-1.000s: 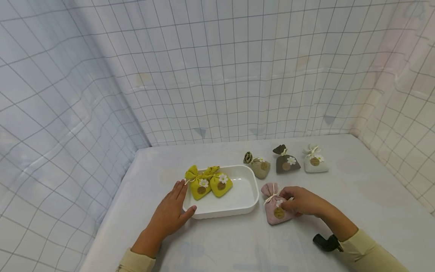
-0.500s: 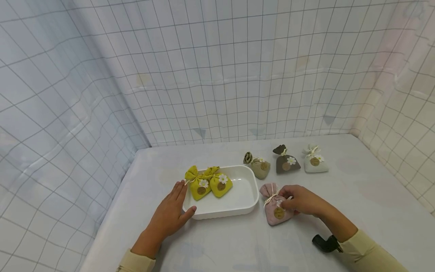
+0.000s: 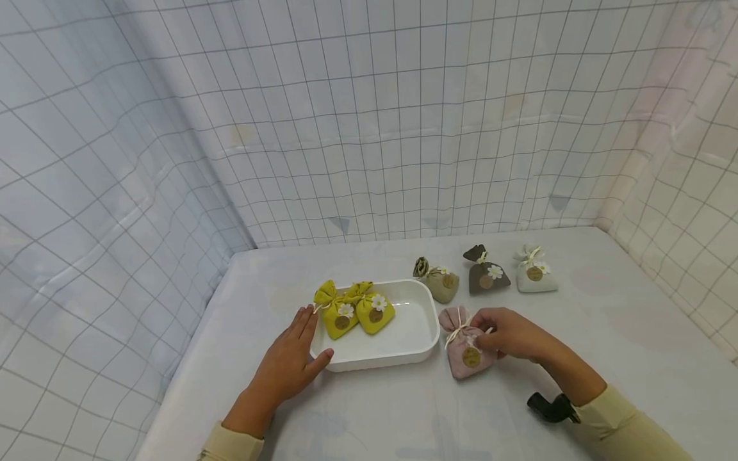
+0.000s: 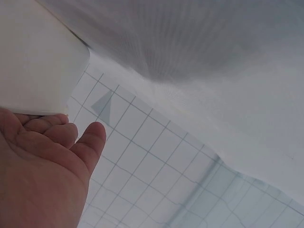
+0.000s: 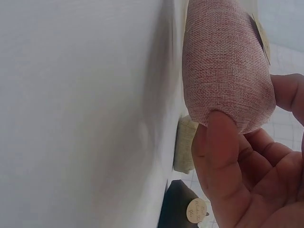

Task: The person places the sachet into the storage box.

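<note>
A pink cloth drawstring pouch [image 3: 464, 368] with a cream tie and a round tan tag is pinched at its right side by my right hand [image 3: 510, 333]. The right wrist view shows the pink pouch [image 5: 228, 61] between thumb and fingers, close over the table. My left hand [image 3: 288, 358] rests against the left end of a white tray [image 3: 380, 362], fingers straight and thumb along the near rim. In the left wrist view the fingers touch the tray wall [image 4: 38, 57]. Two yellow pouches [image 3: 340, 323] with white flowers lie side by side in the tray's left half.
Behind the tray's right corner lies an olive-beige pouch [image 3: 442, 288]. A dark brown pouch [image 3: 481, 282] and a pale grey-white pouch [image 3: 536, 285] stand farther right. White grid-patterned cloth [image 3: 380, 160] encloses the table at the back and sides. A black device [image 3: 550, 408] sits at my right wrist.
My right hand and the pink pouch have shifted slightly up and left, closer to the tray's right end. The left hand, tray and other pouches have stayed put.
</note>
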### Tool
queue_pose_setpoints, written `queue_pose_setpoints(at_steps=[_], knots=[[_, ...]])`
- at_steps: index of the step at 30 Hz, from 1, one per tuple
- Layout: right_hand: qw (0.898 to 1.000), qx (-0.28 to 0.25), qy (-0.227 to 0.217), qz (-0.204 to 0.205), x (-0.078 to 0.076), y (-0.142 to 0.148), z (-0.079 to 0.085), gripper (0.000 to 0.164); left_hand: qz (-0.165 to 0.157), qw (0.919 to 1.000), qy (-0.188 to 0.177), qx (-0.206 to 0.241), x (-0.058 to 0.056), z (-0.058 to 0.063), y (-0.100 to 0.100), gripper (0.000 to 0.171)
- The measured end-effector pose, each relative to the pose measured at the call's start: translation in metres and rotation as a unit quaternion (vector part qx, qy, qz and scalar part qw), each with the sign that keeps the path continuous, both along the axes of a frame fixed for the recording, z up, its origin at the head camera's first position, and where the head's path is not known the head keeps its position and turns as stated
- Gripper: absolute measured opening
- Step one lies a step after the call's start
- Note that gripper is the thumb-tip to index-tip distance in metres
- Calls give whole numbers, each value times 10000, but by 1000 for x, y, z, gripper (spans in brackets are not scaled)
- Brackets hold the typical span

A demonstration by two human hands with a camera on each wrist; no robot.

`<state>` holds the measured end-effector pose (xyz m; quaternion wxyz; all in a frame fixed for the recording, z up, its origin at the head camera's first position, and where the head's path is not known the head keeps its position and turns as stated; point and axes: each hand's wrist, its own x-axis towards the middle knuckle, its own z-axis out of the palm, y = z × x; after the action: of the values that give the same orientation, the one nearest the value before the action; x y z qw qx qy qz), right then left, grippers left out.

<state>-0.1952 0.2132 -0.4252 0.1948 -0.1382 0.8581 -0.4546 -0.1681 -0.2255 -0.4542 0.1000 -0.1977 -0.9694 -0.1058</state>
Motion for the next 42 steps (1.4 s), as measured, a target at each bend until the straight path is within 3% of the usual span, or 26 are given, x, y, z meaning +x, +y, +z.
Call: queue_pose_setpoints(at_steps=[42], knots=[[9982, -93, 542, 222, -11, -1, 29, 27, 12, 10000, -4, -22, 1, 0, 0, 84]])
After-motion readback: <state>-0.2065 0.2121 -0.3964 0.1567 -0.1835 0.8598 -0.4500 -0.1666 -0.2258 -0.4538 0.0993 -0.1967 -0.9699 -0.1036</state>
